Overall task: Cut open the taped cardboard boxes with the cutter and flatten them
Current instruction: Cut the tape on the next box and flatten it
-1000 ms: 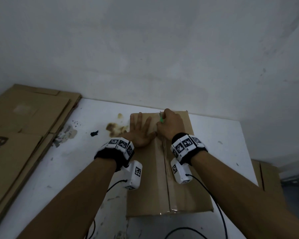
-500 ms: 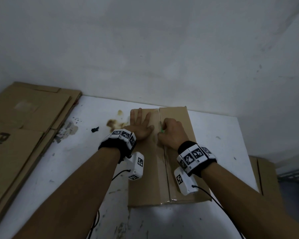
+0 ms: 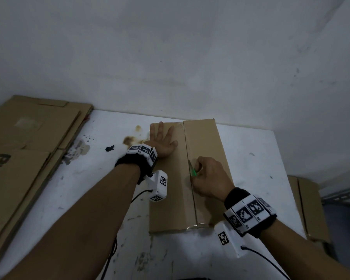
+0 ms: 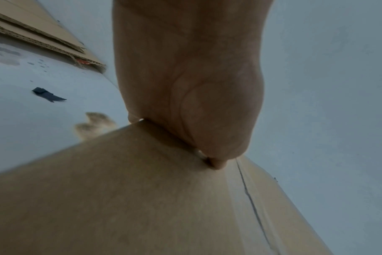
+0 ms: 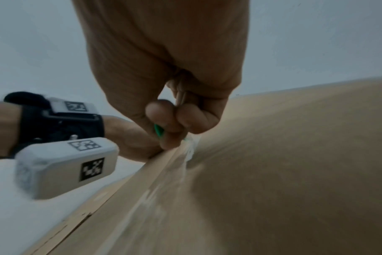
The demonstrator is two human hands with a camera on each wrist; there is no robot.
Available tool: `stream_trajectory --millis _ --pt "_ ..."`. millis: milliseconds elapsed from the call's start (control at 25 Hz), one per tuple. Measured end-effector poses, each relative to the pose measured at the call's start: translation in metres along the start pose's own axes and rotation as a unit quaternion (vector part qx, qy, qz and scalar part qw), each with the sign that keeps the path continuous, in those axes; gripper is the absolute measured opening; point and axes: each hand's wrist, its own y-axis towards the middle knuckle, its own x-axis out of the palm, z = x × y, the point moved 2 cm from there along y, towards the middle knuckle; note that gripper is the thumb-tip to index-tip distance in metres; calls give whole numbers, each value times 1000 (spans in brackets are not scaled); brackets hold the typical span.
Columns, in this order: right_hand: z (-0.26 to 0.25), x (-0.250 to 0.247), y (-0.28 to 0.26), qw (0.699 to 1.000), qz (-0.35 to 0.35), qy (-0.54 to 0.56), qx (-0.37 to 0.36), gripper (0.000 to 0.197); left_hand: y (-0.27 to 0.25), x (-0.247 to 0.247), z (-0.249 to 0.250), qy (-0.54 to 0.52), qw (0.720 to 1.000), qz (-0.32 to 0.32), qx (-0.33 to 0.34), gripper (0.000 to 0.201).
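A brown cardboard box (image 3: pixel 205 142) lies on the white table (image 3: pixel 109 178), its top flaps meeting at a taped centre seam (image 3: pixel 191 184). My left hand (image 3: pixel 162 141) presses flat, fingers spread, on the far left flap (image 4: pixel 120 189). My right hand (image 3: pixel 209 177) grips a green cutter (image 3: pixel 192 171), whose blade sits in the seam about halfway along the box. In the right wrist view the fingers (image 5: pixel 175 120) curl round the green cutter (image 5: pixel 158 131) over the clear tape (image 5: pixel 185 155).
Flattened cardboard sheets (image 3: pixel 22 154) lie stacked along the table's left side. More cardboard (image 3: pixel 309 207) stands beyond the table's right edge. A small dark scrap (image 3: pixel 109 148) and brown stains (image 3: pixel 131 138) mark the table left of the box. A grey wall rises behind.
My right hand has drawn the cutter along the seam from the box's far end toward me, to about the middle. The left hand stays pressed on the left flap.
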Motion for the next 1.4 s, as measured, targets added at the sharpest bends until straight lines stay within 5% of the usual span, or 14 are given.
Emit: stream_trajectory --millis 480,760,1040,1280,1400 --pt "3 6 -101 986 -117 105 53 13 -2 -3 -2 -5 1000 -16 7 68" --pt "2 -4 -133 973 -176 121 90 9 -8 -6 -1 -16 999 -36 6 98" --pt "8 -5 -152 947 -265 115 139 14 -13 -7 0 -21 999 -28 8 99" --pt "-8 -38 -108 988 -68 138 21 10 -6 -4 -2 -13 1000 -22 16 88" --pt "-14 -35 -62 990 -14 142 23 11 -1 -1 -4 -23 1000 -7 17 76"
